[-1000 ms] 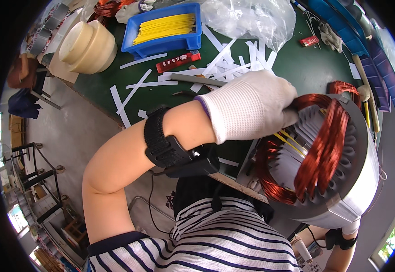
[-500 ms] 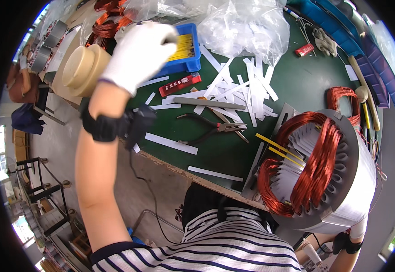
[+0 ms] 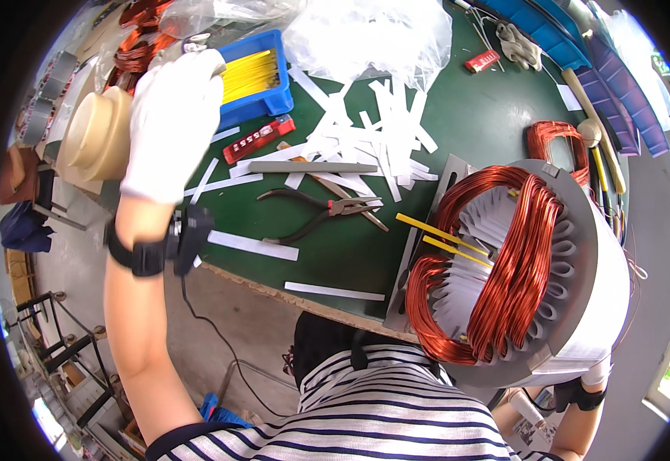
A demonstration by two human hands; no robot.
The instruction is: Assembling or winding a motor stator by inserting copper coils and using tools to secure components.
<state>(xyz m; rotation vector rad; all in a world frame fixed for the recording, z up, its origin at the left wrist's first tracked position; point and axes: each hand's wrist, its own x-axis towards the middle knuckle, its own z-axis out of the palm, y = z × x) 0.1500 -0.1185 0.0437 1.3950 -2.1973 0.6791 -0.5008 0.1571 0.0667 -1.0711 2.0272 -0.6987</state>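
My left hand (image 3: 173, 123), in a white glove, is stretched out over the far left of the table. It is beside a blue tray (image 3: 231, 117) of thin yellow sleeves (image 3: 249, 75), close to some copper coils. Its fingertips are turned away, so their grip is hidden. At the right stands a motor stator (image 3: 573, 307) with copper wire coils (image 3: 515, 273) in its bore and white paper liners round its slots. Two yellow sleeves (image 3: 442, 234) stick out of it to the left. My right hand (image 3: 598, 372), also gloved, is at the stator's near right side, its fingers hidden.
Pliers (image 3: 342, 207), a flat grey bar (image 3: 312, 167), a red box cutter (image 3: 259, 140) and scattered white paper strips (image 3: 385, 131) cover the middle table. Clear plastic bags (image 3: 365, 38) lie behind. A cream spool (image 3: 96, 134) stands left; another copper coil (image 3: 554, 146) lies beyond the stator.
My left hand has drawn back leftward from over the yellow sleeves, now uncovering more of the tray. The whole view has shifted, and the stator stays in place on the table.
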